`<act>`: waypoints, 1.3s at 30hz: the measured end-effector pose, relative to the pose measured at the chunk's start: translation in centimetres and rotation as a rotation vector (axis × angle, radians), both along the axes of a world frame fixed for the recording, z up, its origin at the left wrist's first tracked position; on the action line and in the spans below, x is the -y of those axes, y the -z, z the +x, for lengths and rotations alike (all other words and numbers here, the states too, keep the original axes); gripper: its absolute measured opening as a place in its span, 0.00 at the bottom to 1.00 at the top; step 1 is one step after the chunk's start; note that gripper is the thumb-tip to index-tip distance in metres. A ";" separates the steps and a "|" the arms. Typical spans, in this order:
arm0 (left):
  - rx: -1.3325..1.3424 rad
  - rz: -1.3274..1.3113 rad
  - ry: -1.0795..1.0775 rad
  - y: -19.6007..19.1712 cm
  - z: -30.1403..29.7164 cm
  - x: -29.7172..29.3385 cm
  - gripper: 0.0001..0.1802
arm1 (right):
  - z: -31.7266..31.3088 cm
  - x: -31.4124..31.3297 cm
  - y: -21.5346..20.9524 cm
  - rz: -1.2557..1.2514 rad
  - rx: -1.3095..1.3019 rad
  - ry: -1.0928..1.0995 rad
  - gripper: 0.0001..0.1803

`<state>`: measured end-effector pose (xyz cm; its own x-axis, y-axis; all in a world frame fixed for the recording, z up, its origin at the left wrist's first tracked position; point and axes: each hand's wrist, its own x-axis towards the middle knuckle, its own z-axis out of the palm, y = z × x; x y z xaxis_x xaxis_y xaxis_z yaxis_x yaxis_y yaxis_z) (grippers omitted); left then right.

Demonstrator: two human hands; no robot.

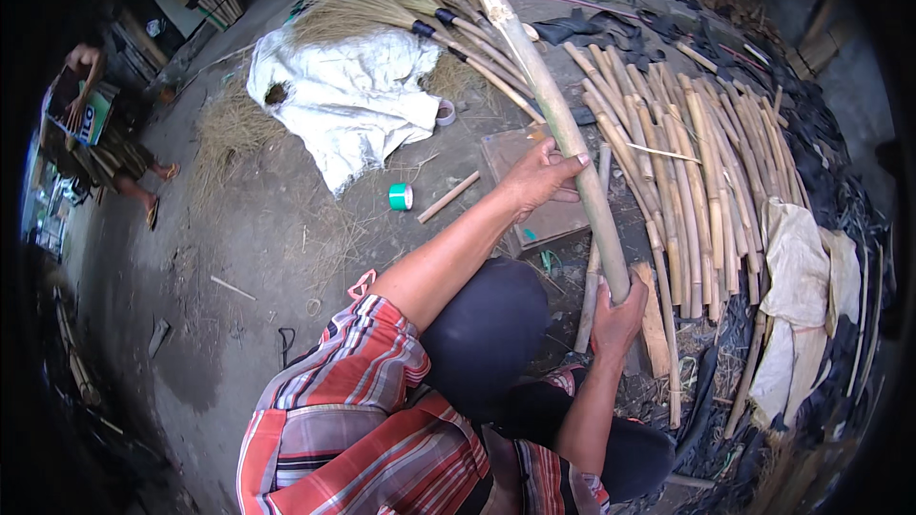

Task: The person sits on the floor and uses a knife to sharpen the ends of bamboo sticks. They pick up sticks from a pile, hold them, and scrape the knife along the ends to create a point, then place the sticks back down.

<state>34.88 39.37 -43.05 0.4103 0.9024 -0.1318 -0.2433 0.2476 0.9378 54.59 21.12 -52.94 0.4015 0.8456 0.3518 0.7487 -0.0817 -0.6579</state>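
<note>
Premises: informal broom-making yard, open-air, work done at ground level. Bare grey concrete floor (239, 257) littered with dry straw. Large stock of cut tan bamboo poles (697, 172) laid side by side on ground. Finished straw brooms with black-bound necks (401, 0) piled nearby. Crumpled white woven sack (353, 95), small green tape roll (401, 196), flat brown wooden board (534, 181) serving as work surface. Black scrap strips (840, 200) heaped along edge.

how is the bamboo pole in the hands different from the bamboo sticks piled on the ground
The held pole is thicker and longer than the piled sticks. It is gripped by the left hand and right hand, slanting alone; the sticks lie side by side on the ground. Both are pale tan, jointed bamboo.
</note>
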 end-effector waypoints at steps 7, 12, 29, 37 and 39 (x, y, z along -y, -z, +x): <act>0.042 -0.220 -0.495 8.3 -11.4 -0.7 0.28 | -0.3 0.7 3.5 -0.121 -0.215 0.079 0.30; 0.050 -0.389 -0.868 16.1 -19.0 1.1 0.37 | 0.2 -1.8 3.2 -0.180 -0.258 -0.016 0.27; -0.001 0.180 -0.359 2.6 2.3 -5.6 0.35 | 10.5 -2.8 -10.5 0.170 0.153 -0.067 0.36; 0.027 0.375 0.226 -11.6 22.5 1.6 0.34 | 20.7 8.5 -18.5 0.089 0.392 0.201 0.21; -0.253 0.569 0.235 -11.4 24.8 2.6 0.28 | 23.5 12.9 -18.3 0.152 0.381 0.330 0.18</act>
<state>59.68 36.75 -31.64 0.6239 0.7498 0.2202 0.0020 -0.2833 0.9590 78.10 8.23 -34.66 0.4570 0.6240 0.6338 0.8879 -0.2780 -0.3666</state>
